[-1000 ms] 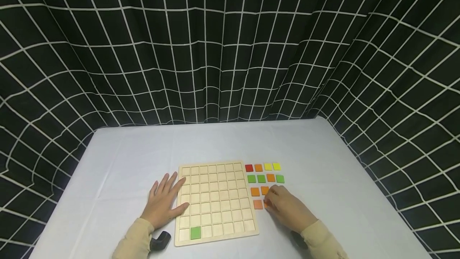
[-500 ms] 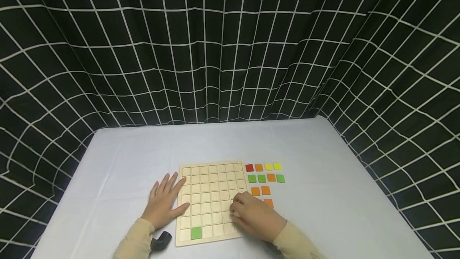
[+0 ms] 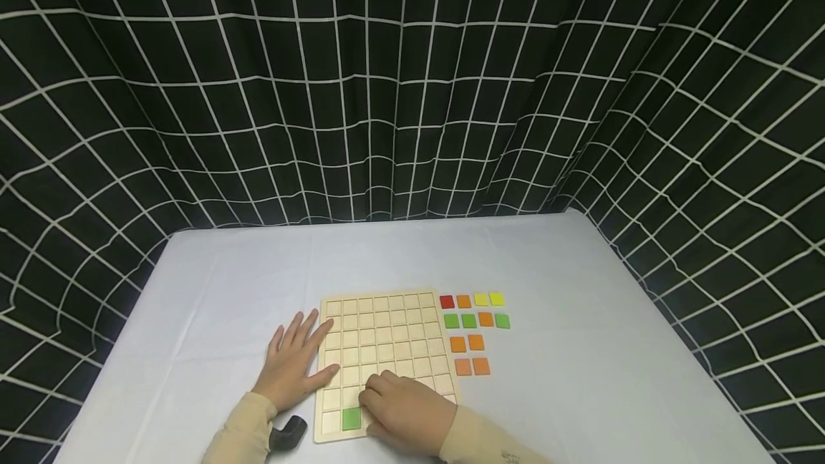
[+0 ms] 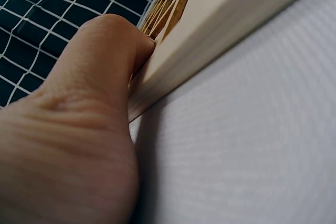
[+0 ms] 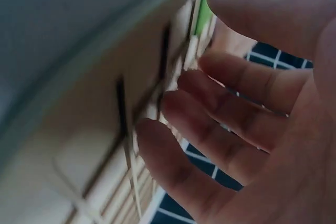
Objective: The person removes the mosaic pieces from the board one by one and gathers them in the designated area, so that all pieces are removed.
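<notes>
A pale wooden grid board [image 3: 385, 331] lies on the white table, with one green tile [image 3: 351, 419] in its front row, second cell from the left. My left hand [image 3: 290, 371] rests spread at the board's left side, its thumb and index finger on the edge. In the left wrist view the thumb [image 4: 113, 40] lies against the rim. Low over the front cells, just right of the green tile, is my right hand [image 3: 402, 410], fingers bent. The right wrist view shows its thumb apart from the curved fingers [image 5: 194, 124]; whether a tile is under the fingertips cannot be seen.
Right of the board lie loose tiles in rows: a red tile [image 3: 447, 301], two yellow tiles [image 3: 496, 298], several orange tiles [image 3: 475, 342] and several green tiles [image 3: 469, 320]. A black curved object [image 3: 288, 433] sits by the left sleeve. A black gridded curtain [image 3: 387, 92] surrounds the table.
My right hand has moved left from the loose tiles, across the board, to beside the placed green tile. The lower orange tiles are uncovered now. The left hand stays put.
</notes>
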Available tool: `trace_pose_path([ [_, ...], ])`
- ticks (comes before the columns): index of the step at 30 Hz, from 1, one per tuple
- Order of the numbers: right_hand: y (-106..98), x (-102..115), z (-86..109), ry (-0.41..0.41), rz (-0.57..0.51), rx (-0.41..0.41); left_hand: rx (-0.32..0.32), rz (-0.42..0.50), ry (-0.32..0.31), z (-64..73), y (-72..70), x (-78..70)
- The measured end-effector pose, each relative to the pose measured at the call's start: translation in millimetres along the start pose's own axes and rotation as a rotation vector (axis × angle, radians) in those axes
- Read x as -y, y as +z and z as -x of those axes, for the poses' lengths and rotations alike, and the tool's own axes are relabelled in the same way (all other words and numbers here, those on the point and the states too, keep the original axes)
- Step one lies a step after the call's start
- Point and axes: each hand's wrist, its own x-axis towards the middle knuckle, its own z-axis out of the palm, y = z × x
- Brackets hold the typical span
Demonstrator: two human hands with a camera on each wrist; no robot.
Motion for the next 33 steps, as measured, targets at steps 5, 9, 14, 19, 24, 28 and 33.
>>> trace_pose_path([
  [5,5.7,6.0,-5.7,-0.001,0.020,0.014,-0.002,-0.003,0.000,0.1,1.0,1.4],
  [9,7.3,7.3,-7.3,-0.002,0.014,-0.010,-0.009,0.006,0.005,0.0,0.9,0.6],
  [14,6.4,6.0,-9.7,-0.009,-0.009,0.013,-0.010,0.010,0.007,0.0,0.2,-0.5],
  [19,4.7,5.2,-14.3,-0.029,-0.026,0.042,-0.008,-0.002,0.000,0.1,2.0,1.0],
  [24,2.8,5.2,-16.9,-0.064,-0.036,0.108,-0.007,-0.009,0.005,-0.1,3.1,2.7],
  [28,2.8,5.0,-16.6,-0.093,-0.045,0.102,-0.005,-0.001,0.007,0.0,1.8,1.8],
  [33,2.0,3.2,-14.4,-0.135,-0.053,0.047,-0.004,0.000,0.007,0.2,0.9,1.2],
])
